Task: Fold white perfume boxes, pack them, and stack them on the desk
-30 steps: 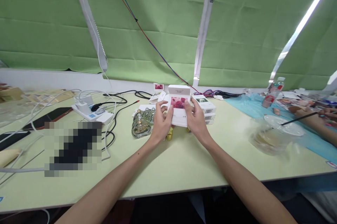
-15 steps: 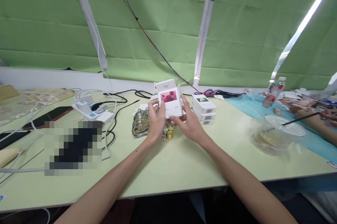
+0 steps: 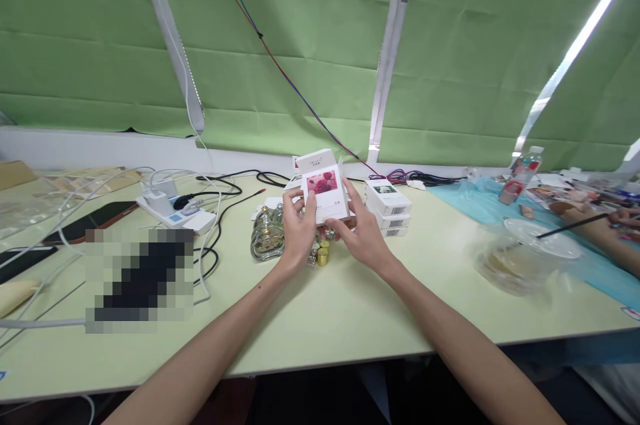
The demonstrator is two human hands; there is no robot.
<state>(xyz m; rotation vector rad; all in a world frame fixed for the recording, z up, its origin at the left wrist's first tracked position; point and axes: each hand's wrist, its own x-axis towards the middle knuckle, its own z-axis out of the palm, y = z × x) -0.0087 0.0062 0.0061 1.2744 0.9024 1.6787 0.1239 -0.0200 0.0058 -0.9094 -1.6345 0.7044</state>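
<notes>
A small white box with a pink rose picture is held upright above the pale green table. My left hand grips its left edge, fingers curled around it. My right hand grips the lower right side from behind, thumb at the bottom edge. Directly below the box lie small gold caps. A ribbed glass bottle stands just left of my left hand. Three stacked white boxes with barcodes sit to the right of my right hand.
A white power strip with tangled cables and dark phones lie at the left. A clear plastic bowl with a lid sits at the right on a blue cloth. Another person's forearm holds a thin stick at the far right. Green blinds hang behind.
The box was lifted off the table, turned upright and shifted left. My left hand now grips its side and my right hand has dropped to its lower edge.
</notes>
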